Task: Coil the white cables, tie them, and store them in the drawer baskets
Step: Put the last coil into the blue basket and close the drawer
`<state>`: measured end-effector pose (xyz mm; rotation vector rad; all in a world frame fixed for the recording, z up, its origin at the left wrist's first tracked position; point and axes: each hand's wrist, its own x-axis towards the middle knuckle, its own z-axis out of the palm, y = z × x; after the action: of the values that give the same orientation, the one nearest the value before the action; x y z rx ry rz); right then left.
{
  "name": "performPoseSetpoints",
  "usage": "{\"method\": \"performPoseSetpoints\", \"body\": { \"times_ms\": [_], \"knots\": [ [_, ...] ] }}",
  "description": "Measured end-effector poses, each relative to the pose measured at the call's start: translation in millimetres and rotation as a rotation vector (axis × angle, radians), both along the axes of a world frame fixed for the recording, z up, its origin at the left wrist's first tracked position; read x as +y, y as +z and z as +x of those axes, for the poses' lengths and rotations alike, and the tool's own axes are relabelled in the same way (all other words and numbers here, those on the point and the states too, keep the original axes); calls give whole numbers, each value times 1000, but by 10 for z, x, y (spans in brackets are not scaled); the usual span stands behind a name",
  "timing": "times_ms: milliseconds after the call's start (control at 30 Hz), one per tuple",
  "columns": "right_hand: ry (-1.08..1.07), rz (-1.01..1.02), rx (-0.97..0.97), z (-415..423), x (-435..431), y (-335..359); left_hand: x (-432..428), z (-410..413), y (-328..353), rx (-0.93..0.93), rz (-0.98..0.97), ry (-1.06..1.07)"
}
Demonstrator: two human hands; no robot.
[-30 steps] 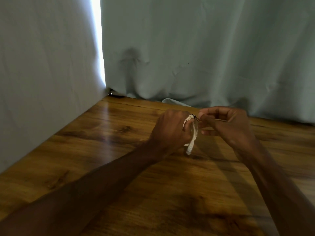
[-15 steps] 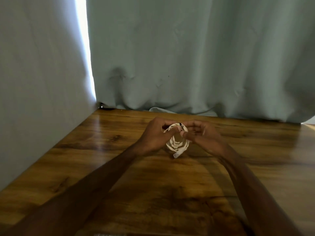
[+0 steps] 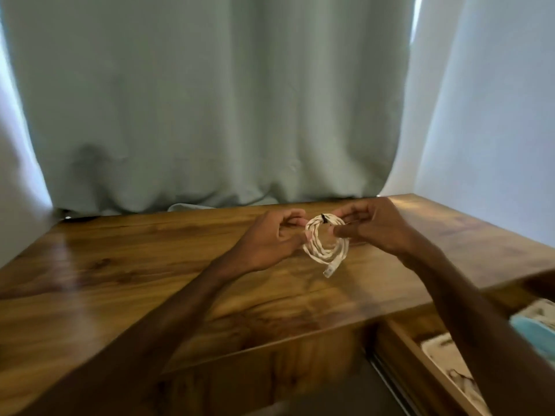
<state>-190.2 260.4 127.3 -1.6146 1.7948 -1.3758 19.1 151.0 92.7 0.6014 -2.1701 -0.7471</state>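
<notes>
Big pale curtain [image 3: 210, 100] hanging across the back, wooden desk top [image 3: 135, 280] in front of it. Down at the lower right, open drawer [image 3: 396, 331] with light-coloured baskets [image 3: 441, 355] inside, plus something teal [image 3: 531, 331], too blurry to name.

Over the far middle of the desk, held up off the wood: coiled white cable [image 3: 326, 247], a few loops, plug end [image 3: 329, 270] dangling at the bottom. Left hand [image 3: 267, 238] curled in against the coil's left edge, looks like pinching it there. Right hand [image 3: 375, 226] pinching the top right, just beside the little black tie [image 3: 323, 218] at the top of the loops.

Probably finishing off the tie, so nearly done with this one, only storing left. Tips for doing it right: keep the left pinch firm to stop the loops springing apart. Snug the tie around every strand, not just the outer ones, and cinch till tight but without kinking anything. Tuck that loose plug end in, or at least check for snagging. Then carry by the tied spot over to the drawer on the right and drop flat into a basket. Can't tell about spare room in there, way too smeared.
</notes>
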Motion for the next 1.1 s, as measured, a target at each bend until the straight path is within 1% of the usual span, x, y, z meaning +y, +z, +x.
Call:
{"method": "performPoseSetpoints", "body": {
  "times_ms": [133, 267, 400, 533, 667, 800, 867, 1000, 1100],
  "knots": [
    [-182, 11, 177, -537, 593, 78, 515, -662, -54, 21, -74, -15],
    [-309, 79, 293, -984, 1207, 69, 1116, -1341, -208, -87, -237, -96],
    [-404, 182, 288, -1396, 1720, -73, 1559, -1900, -292, -122, -234, -109],
    [-510, 200, 255, -1764, 2120, -293, 1868, -2395, -424, -185, -248, -193],
    [-632, 143, 227, -2113, 2355, -537, 2031, -2850, -651, -295, -303, -226],
    [-737, 66, 273, -2463, 2464, -728, 2059, -3230, -830, -427, -318, -278],
    [-772, 64, 302, -2660, 2493, -816, 2057, -3401, -912, -491, -315, -298],
    [-838, 132, 412, -3058, 2489, -942, 2024, -3663, -1007, -556, -278, -298],
    [-869, 286, 474, -3261, 2423, -1042, 1992, -3792, -1059, -577, -282, -295]
  ]
}}
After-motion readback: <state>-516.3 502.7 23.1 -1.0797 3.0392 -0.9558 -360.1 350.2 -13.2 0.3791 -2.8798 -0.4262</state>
